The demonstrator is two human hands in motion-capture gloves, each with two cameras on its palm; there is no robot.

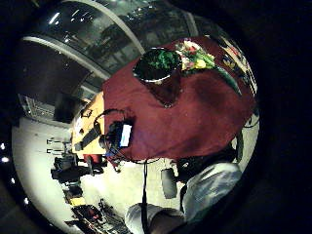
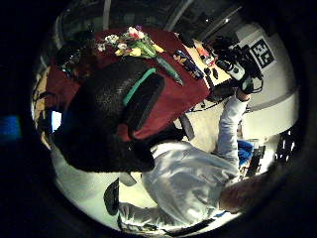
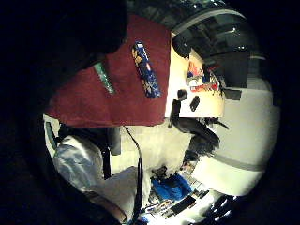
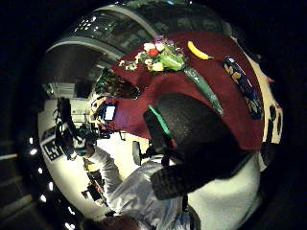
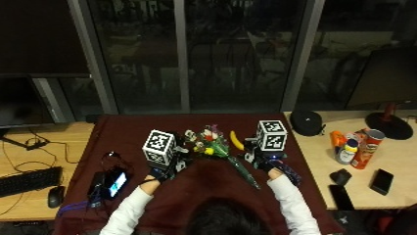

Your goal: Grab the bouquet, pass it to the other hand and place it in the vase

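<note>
Your left hand (image 5: 158,172) and right hand (image 5: 267,164) hover above the tabletop (image 5: 196,188), finger state unclear; the bouquet (image 5: 218,149) lies between them, vase (image 1: 161,73) beside your left.

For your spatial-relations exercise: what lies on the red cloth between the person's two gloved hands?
In the outside view, the bouquet lies on the red cloth between the left hand and the right hand, its green wrapped stem pointing toward the person.

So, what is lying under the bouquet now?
The bouquet lies directly on the dark red tablecloth, stems toward the person. Whether anything small lies beneath its flowers is hidden. The vase stands apart, beside it.
</note>
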